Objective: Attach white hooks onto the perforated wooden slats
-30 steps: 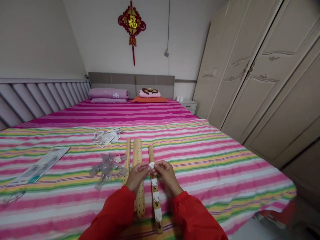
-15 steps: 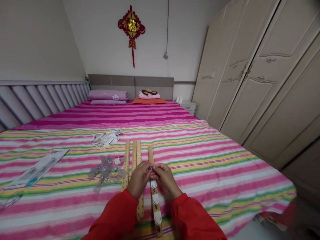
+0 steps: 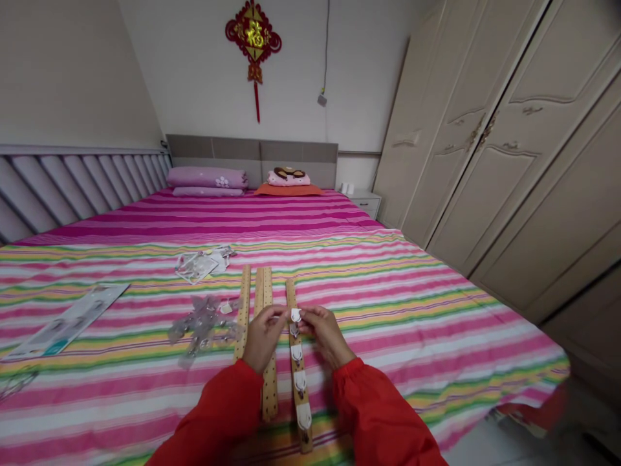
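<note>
Several perforated wooden strips (image 3: 266,304) lie side by side on the striped bedspread (image 3: 388,310) in front of me. The rightmost strip (image 3: 297,372) carries white adhesive hooks along its near half. My left hand (image 3: 262,336) and my right hand (image 3: 324,331) meet over this strip, fingers pinched on a small white hook (image 3: 295,315) held against the wood. Both arms wear red sleeves.
A pile of clear plastic hooks (image 3: 204,321) lies left of the strips, opened packaging (image 3: 201,264) beyond it, and a long card packet (image 3: 68,321) at the far left. Pillows (image 3: 208,178) sit at the headboard. Wardrobe doors (image 3: 509,142) line the right side.
The white hook was lifted between my fingers a second ago; my hands then lowered, and it now sits against the rightmost strip above the other hooks. The view has tilted slightly.
</note>
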Motion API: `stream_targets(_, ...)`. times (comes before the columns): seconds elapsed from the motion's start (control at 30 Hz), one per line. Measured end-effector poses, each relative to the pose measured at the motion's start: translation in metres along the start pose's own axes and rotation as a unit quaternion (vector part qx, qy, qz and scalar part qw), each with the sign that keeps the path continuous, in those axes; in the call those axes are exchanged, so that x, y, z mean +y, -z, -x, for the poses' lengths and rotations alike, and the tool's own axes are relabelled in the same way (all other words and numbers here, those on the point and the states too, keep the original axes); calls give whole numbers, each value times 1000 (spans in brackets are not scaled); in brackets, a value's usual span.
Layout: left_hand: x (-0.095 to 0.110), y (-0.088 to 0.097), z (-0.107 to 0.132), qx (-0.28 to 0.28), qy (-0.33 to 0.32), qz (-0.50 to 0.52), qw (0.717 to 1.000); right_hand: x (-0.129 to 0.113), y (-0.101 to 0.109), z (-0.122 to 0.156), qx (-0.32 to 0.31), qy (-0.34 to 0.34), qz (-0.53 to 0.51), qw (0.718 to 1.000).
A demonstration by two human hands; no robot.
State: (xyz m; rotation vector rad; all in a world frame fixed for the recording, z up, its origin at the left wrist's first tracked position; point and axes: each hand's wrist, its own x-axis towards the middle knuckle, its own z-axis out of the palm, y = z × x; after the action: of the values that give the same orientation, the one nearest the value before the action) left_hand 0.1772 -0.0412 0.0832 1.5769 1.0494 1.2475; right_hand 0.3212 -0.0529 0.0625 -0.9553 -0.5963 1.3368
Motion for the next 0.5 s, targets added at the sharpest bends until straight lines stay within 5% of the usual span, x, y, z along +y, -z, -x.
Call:
stream_targets(0.1, -6, -1, -19, -9, 99, 64, 993, -4, 2, -11, -1, 24, 31, 999)
stream_targets(0.23, -20, -7, -38, -50, 156, 107, 981, -1, 3, -27, 5, 32, 43, 999)
stream_targets(0.5, -47, -20, -50, 8, 215, 65, 974, 21, 7, -48, 40, 24, 86, 995)
